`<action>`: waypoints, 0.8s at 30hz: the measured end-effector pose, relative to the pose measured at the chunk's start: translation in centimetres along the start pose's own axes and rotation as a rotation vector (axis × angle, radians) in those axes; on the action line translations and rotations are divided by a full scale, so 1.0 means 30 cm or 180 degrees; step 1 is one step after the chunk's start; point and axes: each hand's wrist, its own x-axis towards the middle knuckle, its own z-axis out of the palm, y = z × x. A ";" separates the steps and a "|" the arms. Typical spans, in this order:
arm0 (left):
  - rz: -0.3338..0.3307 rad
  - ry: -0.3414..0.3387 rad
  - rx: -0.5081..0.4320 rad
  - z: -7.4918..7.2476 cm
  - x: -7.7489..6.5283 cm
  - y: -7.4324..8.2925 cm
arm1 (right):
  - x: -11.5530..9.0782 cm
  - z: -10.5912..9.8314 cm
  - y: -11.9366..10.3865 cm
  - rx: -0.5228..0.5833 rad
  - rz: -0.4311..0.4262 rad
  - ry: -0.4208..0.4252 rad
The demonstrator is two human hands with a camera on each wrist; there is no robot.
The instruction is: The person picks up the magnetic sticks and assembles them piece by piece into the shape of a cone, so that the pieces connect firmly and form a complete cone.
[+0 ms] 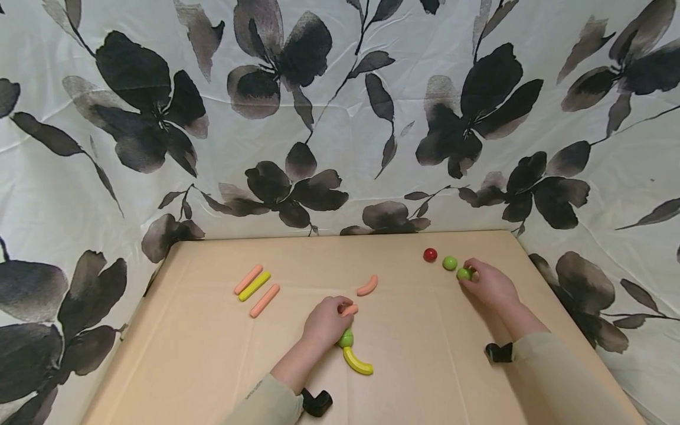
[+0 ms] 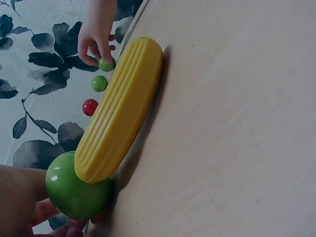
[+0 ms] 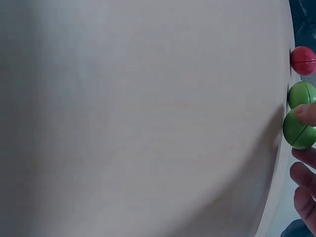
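Observation:
My left hand (image 1: 326, 323) grips a short salmon-pink rod (image 1: 349, 310), most of it hidden behind the fingers. Just below that hand lies a green ball (image 1: 346, 338) (image 2: 74, 190), with one end of a curved yellow rod (image 1: 358, 362) (image 2: 121, 111) against it. Over at the right, my right hand (image 1: 491, 284) (image 2: 98, 34) pinches another green ball (image 1: 464, 274) (image 3: 296, 131) between thumb and fingers. Beside this ball sit a second green ball (image 1: 450, 263) (image 3: 300, 94) and a red ball (image 1: 430, 255) (image 3: 302, 60).
A curved salmon-pink rod (image 1: 368, 286) lies beyond my left hand. Farther left are two straight pink rods (image 1: 264, 301) and a straight yellow rod (image 1: 254, 287). All lie on a tan tabletop (image 1: 414, 336), with a floral cloth (image 1: 372, 130) behind it.

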 end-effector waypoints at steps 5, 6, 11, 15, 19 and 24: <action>-0.0028 -0.0006 -0.0076 -0.001 0.001 0.001 | -0.019 0.004 -0.009 0.0244 0.0095 -0.0049; -0.0029 -0.0008 -0.0101 -0.002 0.001 0.001 | -0.024 0.005 -0.014 0.0283 0.0084 -0.0051; -0.0051 -0.0016 -0.0167 -0.003 0.001 0.002 | -0.045 0.021 -0.050 0.0442 -0.0003 -0.0036; -0.0066 -0.0027 -0.0184 -0.003 -0.002 0.003 | -0.071 0.044 -0.104 0.0585 -0.0075 -0.0087; -0.0072 -0.0052 -0.0230 -0.003 -0.002 -0.001 | -0.096 0.068 -0.186 0.0791 -0.0148 -0.0210; -0.0032 -0.0064 -0.0323 0.000 0.000 -0.010 | -0.116 0.107 -0.288 0.1025 -0.0294 -0.0330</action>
